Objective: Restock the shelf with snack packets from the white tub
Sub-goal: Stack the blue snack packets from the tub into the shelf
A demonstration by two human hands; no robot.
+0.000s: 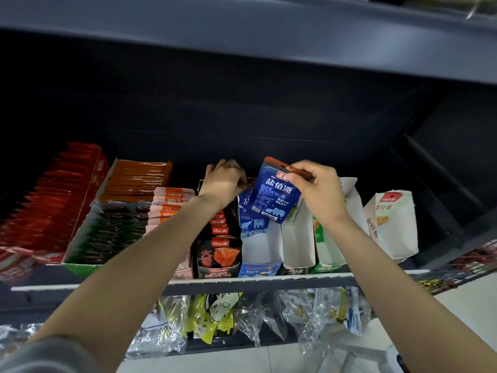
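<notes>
My right hand (316, 188) pinches the top edge of a blue snack packet (274, 195) and holds it tilted above a blue-and-white display box (259, 247) on the dark shelf (258, 281). A matching blue packet (246, 205) stands at the back of that box. My left hand (224, 180) reaches to the back of the neighbouring black box of red-labelled packets (219, 249), its fingers curled over the top of the packets there. The white tub is out of view.
Red packets (45, 200), an orange row (134, 181), a green box of dark packets (107, 232) and pink packets (166, 208) fill the shelf's left. White cartons (298, 238) and a white bag (392, 224) stand right. Clear bags (309, 313) hang on the lower shelf. An upper shelf (242, 36) overhangs.
</notes>
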